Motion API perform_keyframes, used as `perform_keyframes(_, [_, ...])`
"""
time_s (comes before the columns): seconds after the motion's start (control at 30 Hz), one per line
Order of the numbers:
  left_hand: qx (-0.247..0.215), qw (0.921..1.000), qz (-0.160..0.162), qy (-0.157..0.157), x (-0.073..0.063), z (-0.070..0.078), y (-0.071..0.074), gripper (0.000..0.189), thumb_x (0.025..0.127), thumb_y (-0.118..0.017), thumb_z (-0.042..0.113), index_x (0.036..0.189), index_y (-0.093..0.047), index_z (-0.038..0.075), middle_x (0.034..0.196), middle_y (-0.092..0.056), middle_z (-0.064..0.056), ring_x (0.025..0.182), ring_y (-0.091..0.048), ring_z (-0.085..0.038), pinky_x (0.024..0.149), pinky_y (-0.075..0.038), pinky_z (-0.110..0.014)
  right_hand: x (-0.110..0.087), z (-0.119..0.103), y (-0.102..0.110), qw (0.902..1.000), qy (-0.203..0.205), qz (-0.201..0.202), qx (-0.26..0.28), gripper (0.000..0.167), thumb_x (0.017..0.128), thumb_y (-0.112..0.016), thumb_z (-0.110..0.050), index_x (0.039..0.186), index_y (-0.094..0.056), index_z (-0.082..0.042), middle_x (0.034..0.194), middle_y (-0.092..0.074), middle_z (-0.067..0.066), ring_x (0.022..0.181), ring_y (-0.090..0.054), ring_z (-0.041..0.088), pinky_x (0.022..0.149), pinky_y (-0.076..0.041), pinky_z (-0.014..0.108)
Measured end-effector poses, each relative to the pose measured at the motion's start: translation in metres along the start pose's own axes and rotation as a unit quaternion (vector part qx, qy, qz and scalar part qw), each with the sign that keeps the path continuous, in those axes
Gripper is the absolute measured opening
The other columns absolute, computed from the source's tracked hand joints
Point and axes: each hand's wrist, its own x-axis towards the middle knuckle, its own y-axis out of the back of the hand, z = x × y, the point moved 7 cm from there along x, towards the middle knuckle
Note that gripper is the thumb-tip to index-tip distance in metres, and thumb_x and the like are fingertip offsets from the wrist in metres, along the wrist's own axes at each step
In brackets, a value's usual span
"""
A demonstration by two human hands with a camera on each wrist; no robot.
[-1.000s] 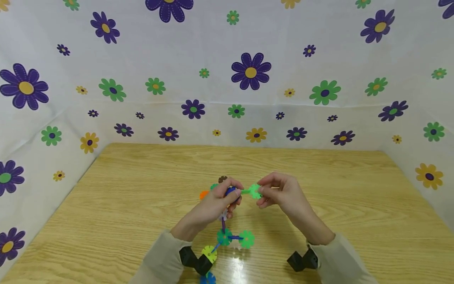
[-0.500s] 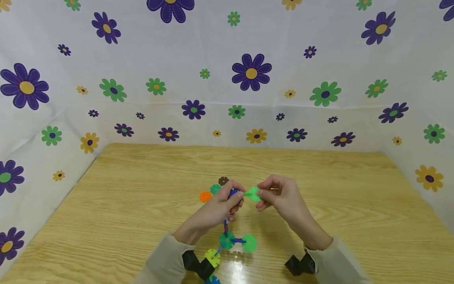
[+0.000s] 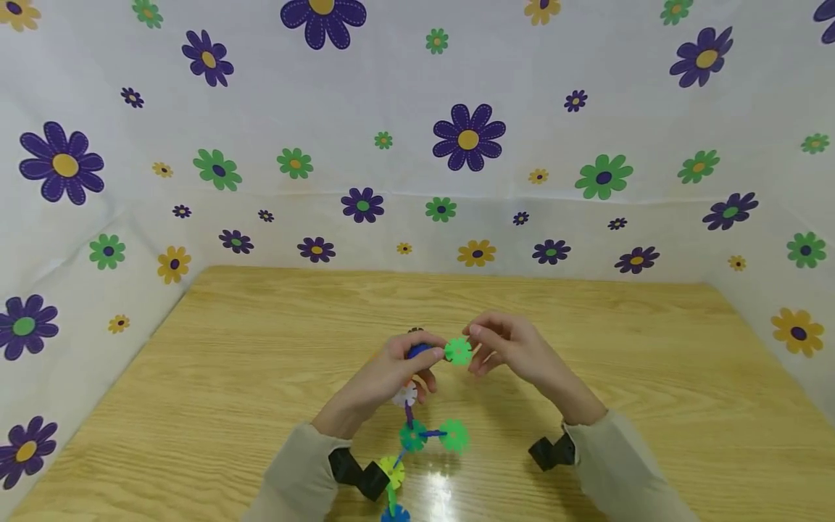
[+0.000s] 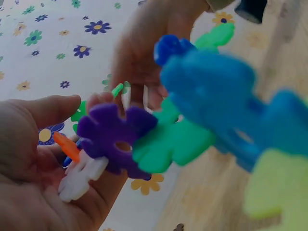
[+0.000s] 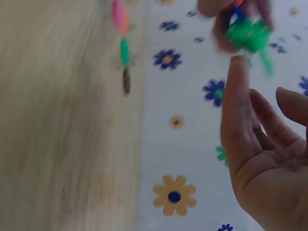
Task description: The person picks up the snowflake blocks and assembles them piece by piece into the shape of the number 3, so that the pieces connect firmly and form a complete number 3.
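In the head view my left hand [image 3: 381,373] pinches a blue notched snowflake disc [image 3: 418,351], part of a linked chain of such discs. A light green disc [image 3: 459,351] sticks out to the right from the held end. My right hand [image 3: 515,351] is just right of that disc, fingers loosely bent, holding nothing. Toward the wearer the chain runs through a white disc [image 3: 406,394], a purple disc [image 4: 113,137], a teal disc [image 3: 413,436] and a yellow disc [image 3: 393,473]. A bright green disc [image 3: 454,436] branches off on the right.
Loose discs lie on the wood-grain table [image 3: 261,377] beyond my left hand; a brown disc [image 5: 126,81] and a pink disc [image 5: 117,13] show in the right wrist view. A white flower-print cloth [image 3: 391,167] stands behind and at both sides.
My right hand has let go of the light green disc and drawn slightly away. That disc now faces the head camera. My left hand shifted slightly left, covering the loose orange and teal discs.
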Motion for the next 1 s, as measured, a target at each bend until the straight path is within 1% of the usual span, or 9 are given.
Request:
perform_keyframes(0.07, [-0.005,0.9999,0.016,0.003,-0.002,0.002,0.007,0.034,0.108,-0.049,0.018,0.132,-0.055,-0.005,0.103,-0.057,-0.016,0.071,-0.06,-0.015,0.06,-0.053,-0.025,0.016,0.005,-0.002,0.9974,0.008,-0.015,-0.07,0.021,0.105,-0.049,-0.001,0.112,-0.062,0.014,0.091,-0.065,0.014,0.073,-0.07,0.029,0.067,-0.06,0.04])
perform_keyframes(0.13, [-0.012,0.9995,0.029,0.004,-0.003,0.005,0.012,0.031,0.108,-0.049,0.016,0.129,-0.055,-0.005,0.104,-0.055,-0.011,0.066,-0.055,-0.015,0.056,-0.05,-0.024,0.032,0.008,-0.011,0.9877,0.032,-0.042,-0.147,0.015,0.101,-0.054,0.004,0.105,-0.067,0.009,0.088,-0.066,0.009,0.071,-0.067,0.024,0.066,-0.058,0.035])
perform_keyframes(0.27, [-0.017,0.9991,0.039,0.0,-0.005,0.01,0.017,0.031,0.107,-0.049,0.016,0.128,-0.054,-0.006,0.094,-0.052,-0.006,0.057,-0.046,-0.012,0.051,-0.044,-0.021,0.056,0.012,-0.035,0.9512,0.081,-0.085,-0.285,0.011,0.095,-0.062,0.004,0.095,-0.071,-0.001,0.085,-0.066,0.001,0.072,-0.056,0.013,0.069,-0.049,0.028])
perform_keyframes(0.37, [-0.013,0.9992,0.037,0.002,-0.005,0.011,0.017,0.031,0.107,-0.051,0.017,0.127,-0.055,-0.006,0.076,-0.048,-0.003,0.053,-0.043,-0.011,0.05,-0.042,-0.02,0.068,0.014,-0.045,0.9134,0.09,-0.074,-0.39,0.011,0.097,-0.066,-0.006,0.106,-0.073,-0.006,0.092,-0.066,0.002,0.078,-0.055,0.014,0.071,-0.048,0.029])
perform_keyframes(0.47, [-0.013,0.9995,0.03,0.003,-0.006,0.011,0.014,0.031,0.107,-0.053,0.018,0.125,-0.058,-0.006,0.065,-0.042,-0.001,0.051,-0.041,-0.011,0.049,-0.041,-0.021,0.078,0.021,-0.051,0.8817,0.053,-0.077,-0.463,0.019,0.101,-0.063,-0.012,0.118,-0.072,-0.01,0.096,-0.06,0.006,0.077,-0.052,0.018,0.065,-0.045,0.03])
perform_keyframes(0.57, [-0.015,0.9994,0.03,0.008,-0.006,0.01,0.013,0.028,0.107,-0.053,0.019,0.12,-0.06,-0.005,0.066,-0.045,-0.001,0.052,-0.043,-0.011,0.05,-0.042,-0.021,0.084,0.029,-0.056,0.8642,0.019,-0.1,-0.493,0.018,0.102,-0.061,-0.012,0.114,-0.073,-0.013,0.094,-0.055,0.006,0.076,-0.05,0.019,0.064,-0.044,0.03])
perform_keyframes(0.7, [-0.007,0.9995,0.031,-0.002,-0.005,0.01,0.013,0.027,0.107,-0.052,0.018,0.116,-0.059,-0.006,0.079,-0.055,-0.005,0.062,-0.053,-0.013,0.057,-0.048,-0.022,0.084,0.031,-0.055,0.8702,0.02,-0.105,-0.481,0.008,0.099,-0.063,-0.008,0.101,-0.071,-0.009,0.092,-0.056,0.005,0.08,-0.051,0.018,0.07,-0.047,0.03])
perform_keyframes(0.83, [-0.009,0.9996,0.022,-0.013,-0.004,0.009,0.01,0.028,0.106,-0.052,0.015,0.118,-0.059,-0.01,0.088,-0.059,-0.006,0.071,-0.06,-0.014,0.064,-0.052,-0.023,0.077,0.027,-0.044,0.9042,0.035,-0.102,-0.413,0.016,0.091,-0.068,0.001,0.082,-0.057,-0.008,0.077,-0.05,0.002,0.072,-0.044,0.016,0.065,-0.038,0.028])
perform_keyframes(1.0, [-0.02,0.9997,0.005,-0.016,-0.002,0.007,0.005,0.025,0.105,-0.053,0.013,0.113,-0.062,-0.008,0.091,-0.062,-0.004,0.068,-0.056,-0.011,0.064,-0.049,-0.022,0.057,0.014,-0.023,0.9319,0.05,-0.069,-0.353,0.015,0.085,-0.071,0.009,0.084,-0.064,-0.005,0.074,-0.057,-0.001,0.065,-0.047,0.011,0.06,-0.042,0.027])
